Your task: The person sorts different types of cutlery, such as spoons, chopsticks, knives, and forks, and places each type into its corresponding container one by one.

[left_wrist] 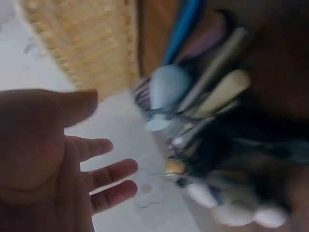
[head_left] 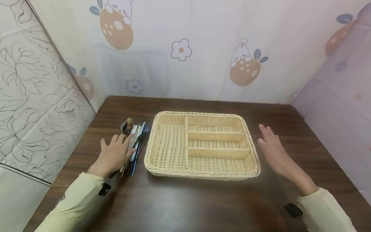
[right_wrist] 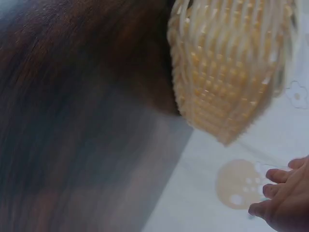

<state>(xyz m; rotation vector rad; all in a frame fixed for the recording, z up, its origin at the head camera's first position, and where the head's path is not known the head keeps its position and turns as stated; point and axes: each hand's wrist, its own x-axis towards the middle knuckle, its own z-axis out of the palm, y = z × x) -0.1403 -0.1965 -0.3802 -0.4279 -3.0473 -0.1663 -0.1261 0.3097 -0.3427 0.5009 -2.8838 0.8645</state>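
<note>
My left hand [head_left: 112,157] is over the left side of a bunch of cutlery, fingers spread and nothing gripped. In the bunch lie spoons [head_left: 129,123], a fork [head_left: 146,128], chopsticks [head_left: 124,167] and a blue handle [head_left: 133,167], partly hidden by the hand. A cream woven basket [head_left: 203,175] with several compartments stands to the right of the cutlery, nothing in it. Beyond the basket's right side, my right hand [head_left: 272,149] has its fingers extended and holds nothing. The left wrist view shows the cutlery blurred, with a pale blue spoon bowl [left_wrist: 169,87] among it.
Everything lies on a dark brown wood-grain table [head_left: 188,203]. A patterned cloth [head_left: 203,74] hangs along its far edge, with more cloth at the left [head_left: 34,96] and right [head_left: 342,106] sides. Black bands [head_left: 104,189] show at the wrists.
</note>
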